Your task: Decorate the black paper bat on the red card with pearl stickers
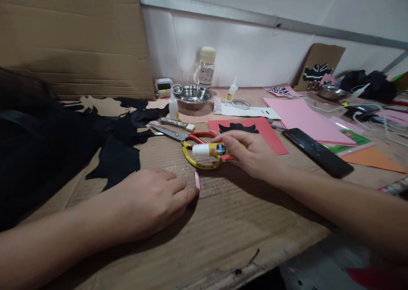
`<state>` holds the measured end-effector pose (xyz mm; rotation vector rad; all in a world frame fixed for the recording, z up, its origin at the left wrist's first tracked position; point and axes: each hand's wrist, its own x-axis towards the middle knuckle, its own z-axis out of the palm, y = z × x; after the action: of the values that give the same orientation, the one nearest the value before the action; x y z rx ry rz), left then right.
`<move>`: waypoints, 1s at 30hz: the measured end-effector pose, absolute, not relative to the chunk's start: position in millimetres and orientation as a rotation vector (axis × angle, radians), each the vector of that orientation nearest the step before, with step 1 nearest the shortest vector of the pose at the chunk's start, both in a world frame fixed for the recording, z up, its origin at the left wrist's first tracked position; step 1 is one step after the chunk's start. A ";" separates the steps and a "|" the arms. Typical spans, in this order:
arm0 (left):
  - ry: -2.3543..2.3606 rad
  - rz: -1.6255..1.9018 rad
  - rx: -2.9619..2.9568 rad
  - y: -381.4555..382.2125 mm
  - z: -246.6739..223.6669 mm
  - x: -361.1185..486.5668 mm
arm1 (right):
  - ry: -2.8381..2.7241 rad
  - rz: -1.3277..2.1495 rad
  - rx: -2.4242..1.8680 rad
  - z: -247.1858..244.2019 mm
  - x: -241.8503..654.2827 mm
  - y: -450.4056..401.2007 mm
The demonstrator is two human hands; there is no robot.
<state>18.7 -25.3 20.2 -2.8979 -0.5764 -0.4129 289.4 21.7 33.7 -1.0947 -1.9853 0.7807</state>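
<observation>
My right hand [251, 154] is closed around a yellow glue stick [213, 149], held level with its white end pointing left above the scissors. My left hand [156, 196] rests on the cardboard with its fingers closed together, and its fingertips hold the lower end of a narrow pink paper strip [197, 180]. Behind the strip lie large scissors [201, 164] with one yellow and one red handle, their blades toward the upper left. Under and beyond my right hand is a red sheet [270, 139] bearing a black cut-out shape [239, 127].
Black scraps [117, 158] lie left of my left hand. A black phone [317, 152] and pink sheets [302, 117] are at right. Toward the wall stand a metal bowl [193, 96], a small glue bottle [173, 107] and a drinking bottle [207, 66]. The cardboard's front edge [255, 266] is near me.
</observation>
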 end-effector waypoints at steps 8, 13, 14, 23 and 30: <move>-0.480 -0.547 -2.905 -16.7 18.8 15.6 | -1.701 1.365 -0.928 23.3 286.7 26.3; -0.576 -0.586 -2.933 -12.9 11.5 15.4 | -1.707 1.380 -0.952 21.2 289.9 23.3; -0.597 -0.597 -2.943 -12.2 10.3 15.2 | -1.695 1.395 -0.962 20.3 290.9 23.9; -0.523 -0.682 -3.015 -11.3 18.5 16.1 | -1.622 1.432 -0.895 20.5 288.8 26.2; -0.400 -0.578 -2.873 -20.1 31.3 15.4 | -1.669 1.387 -0.920 22.0 287.0 22.9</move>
<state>15.4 -20.1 31.3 -2.8729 -0.4000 -0.5775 287.0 22.9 22.0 -0.9196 -1.6690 1.3870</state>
